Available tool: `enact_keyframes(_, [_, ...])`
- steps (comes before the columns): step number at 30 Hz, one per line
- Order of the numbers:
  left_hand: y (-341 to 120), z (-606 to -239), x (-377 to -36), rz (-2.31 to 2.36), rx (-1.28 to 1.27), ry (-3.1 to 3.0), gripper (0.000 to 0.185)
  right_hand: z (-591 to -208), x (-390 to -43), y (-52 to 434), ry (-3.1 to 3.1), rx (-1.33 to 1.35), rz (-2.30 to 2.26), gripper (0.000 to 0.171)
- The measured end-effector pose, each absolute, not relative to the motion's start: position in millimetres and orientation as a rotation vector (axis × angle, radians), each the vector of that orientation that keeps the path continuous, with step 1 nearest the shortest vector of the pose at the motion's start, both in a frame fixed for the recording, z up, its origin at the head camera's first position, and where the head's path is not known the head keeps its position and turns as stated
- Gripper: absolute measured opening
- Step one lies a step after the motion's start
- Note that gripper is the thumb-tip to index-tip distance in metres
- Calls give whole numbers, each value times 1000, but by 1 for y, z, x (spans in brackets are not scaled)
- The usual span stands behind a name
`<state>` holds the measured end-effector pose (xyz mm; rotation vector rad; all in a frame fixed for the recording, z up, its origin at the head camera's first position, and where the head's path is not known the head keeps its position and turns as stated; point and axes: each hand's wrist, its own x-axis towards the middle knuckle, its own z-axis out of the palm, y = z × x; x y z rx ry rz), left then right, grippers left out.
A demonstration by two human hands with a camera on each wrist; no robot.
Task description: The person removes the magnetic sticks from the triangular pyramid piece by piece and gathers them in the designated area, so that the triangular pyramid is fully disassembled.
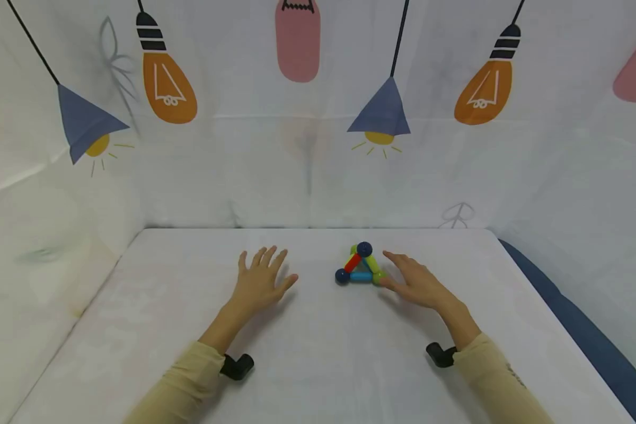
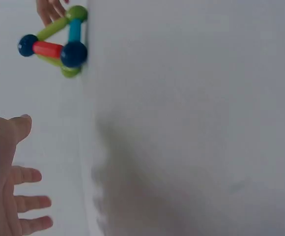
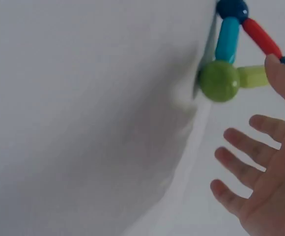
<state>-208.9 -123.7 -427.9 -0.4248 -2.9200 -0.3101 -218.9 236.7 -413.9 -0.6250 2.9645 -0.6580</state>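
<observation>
A small pyramid of magnetic balls and rods [image 1: 361, 276] stands on the white table. Dark blue balls [image 2: 74, 54] and green balls [image 3: 219, 81] form its corners, joined by red, light blue and yellow-green rods. My right hand [image 1: 420, 285] is just to its right with fingers spread. The thumb tip lies close to the front green ball; whether they touch, I cannot tell. My left hand [image 1: 258, 284] hovers over the table, well left of the pyramid, fingers spread and holding nothing.
The white tabletop [image 1: 318, 353] ends at a hanging white cloth [image 1: 217, 171] printed with lamps and bulbs. Dark blue fabric [image 1: 572, 312] shows past the table's right edge. Each wrist bears a black camera mount [image 1: 237, 367].
</observation>
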Motion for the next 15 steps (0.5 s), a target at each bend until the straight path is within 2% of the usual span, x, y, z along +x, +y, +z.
enact_keyframes(6, [-84,-418,-213,-607,-581,-2781,52,-417,-226,213,2846,-642,-1017,55])
enact_keyframes(10, [-60,-413,-219,-804,-658,-2777,50,-421,-229,195,2829,-691,-1140,41])
enact_keyframes(15, [-41,-410,-227,-1009,-701,-2746,50,-423,-231,173,2783,-726,-1233,34])
